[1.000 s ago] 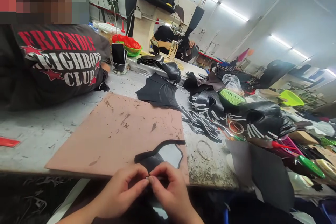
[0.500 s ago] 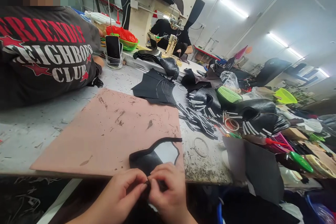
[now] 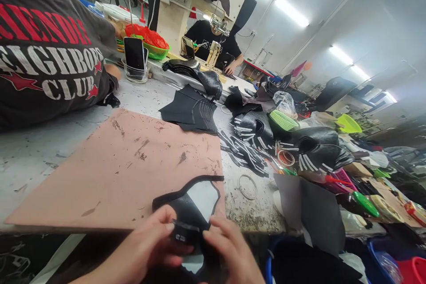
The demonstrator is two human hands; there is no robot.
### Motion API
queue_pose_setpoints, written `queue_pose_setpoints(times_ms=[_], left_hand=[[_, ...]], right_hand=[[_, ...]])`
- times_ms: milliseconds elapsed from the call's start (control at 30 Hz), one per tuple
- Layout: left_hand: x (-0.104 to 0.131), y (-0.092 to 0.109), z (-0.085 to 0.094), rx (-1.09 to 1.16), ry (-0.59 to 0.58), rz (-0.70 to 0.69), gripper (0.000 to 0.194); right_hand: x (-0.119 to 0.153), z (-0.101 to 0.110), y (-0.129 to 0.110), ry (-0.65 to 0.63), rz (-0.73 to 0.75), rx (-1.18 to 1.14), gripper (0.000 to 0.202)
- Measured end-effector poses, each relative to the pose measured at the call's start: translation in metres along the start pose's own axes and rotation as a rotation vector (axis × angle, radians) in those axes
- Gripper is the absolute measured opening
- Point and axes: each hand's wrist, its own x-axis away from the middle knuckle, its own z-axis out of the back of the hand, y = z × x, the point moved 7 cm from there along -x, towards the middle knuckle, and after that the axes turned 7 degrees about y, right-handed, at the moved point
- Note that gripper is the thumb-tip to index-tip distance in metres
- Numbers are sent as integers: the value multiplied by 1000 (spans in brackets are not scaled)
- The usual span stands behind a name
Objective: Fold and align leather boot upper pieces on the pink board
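A black leather-like piece (image 3: 178, 204) with a pale grey inner area lies partly on the pink board (image 3: 133, 159) and hangs over the table's front edge. My left hand (image 3: 149, 239) pinches its black edge near the bottom centre, where small white marks show on a dark part. On the right side of the same piece, my right hand (image 3: 229, 244) has its fingers closed on the edge. Part of the piece below the hands is dark and blurred.
Dark cut pieces (image 3: 189, 108) and black strips (image 3: 244, 151) lie behind the board. A ring (image 3: 248, 186) sits to its right. One person in a printed shirt (image 3: 49, 53) is at the left; another sits behind the sewing machine (image 3: 214, 53). Blue bins stand below right.
My hands have moved apart, and the dark part with white marks now shows between them. The view has shifted slightly, with the table scene sliding left.
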Motion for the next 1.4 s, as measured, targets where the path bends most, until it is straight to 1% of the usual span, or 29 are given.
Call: queue_pose_setpoints(times_ms=[33, 67, 100, 133, 167, 200, 233, 267, 300, 400, 467, 533, 600, 700, 833, 933, 1033, 1100, 1133, 1167, 1233, 1267, 1333, 1400], left_hand=[[2, 5, -5, -113, -41, -88, 23], [5, 13, -7, -285, -68, -213, 22], [11, 22, -7, -513, -71, -387, 21], [18, 32, -6, -763, -29, -611, 20], [28, 40, -4, -1014, 45, -849, 20], [38, 43, -2, -1230, 132, -1066, 20], [47, 42, 2, -1391, 220, -1233, 21], [52, 38, 6, -1499, 297, -1340, 23], [54, 34, 10, -1564, 350, -1388, 26], [51, 20, 17, -1640, 364, -1368, 28], [50, 16, 17, -1660, 375, -1358, 27], [50, 15, 16, -1690, 383, -1350, 28], [50, 13, 15, -1719, 383, -1345, 29], [50, 10, 16, -1737, 390, -1334, 31], [49, 9, 13, -1756, 363, -1331, 37], [47, 10, 10, -1773, 317, -1321, 36], [43, 12, 8, -1814, 291, -1286, 31], [41, 14, 7, -1836, 291, -1255, 27], [40, 16, 6, -1840, 294, -1241, 26], [40, 17, 6, -1839, 299, -1229, 25], [39, 21, 5, -1813, 314, -1221, 23], [39, 22, 5, -1783, 319, -1225, 22], [39, 25, 7, -1702, 321, -1232, 21], [37, 26, 10, -1634, 319, -1225, 20]], right_hand=[[-6, -7, -7, 37, 78, 8, 35], [-14, -15, -9, 36, 107, 6, 29], [-23, -23, -7, 2, 85, -4, 27], [-34, -28, -1, -47, 25, -17, 28], [-46, -32, 6, -94, -51, -30, 27], [-59, -35, 13, -147, -126, -38, 22], [-71, -40, 19, -211, -188, -37, 16], [-83, -46, 24, -292, -232, -39, 10], [-93, -54, 26, -384, -268, -50, 6], [-111, -85, 29, -665, -351, -116, 8], [-114, -103, 29, -807, -389, -147, 11], [-114, -112, 30, -885, -403, -146, 14], [-113, -115, 31, -920, -395, -143, 15], [-114, -113, 29, -898, -340, -93, 17], [-119, -111, 22, -803, -237, 10, 20], [-118, -113, 18, -796, -210, 63, 19], [-118, -110, 20, -785, -207, 99, 15], [-116, -106, 27, -841, -256, -5, 5], [-115, -102, 31, -874, -297, -98, 4], [-114, -98, 36, -888, -351, -196, 12], [-116, -85, 51, -843, -466, -336, 23], [-118, -78, 59, -797, -518, -358, 22], [-119, -69, 74, -720, -581, -322, 12], [-117, -67, 81, -685, -599, -256, 5]])
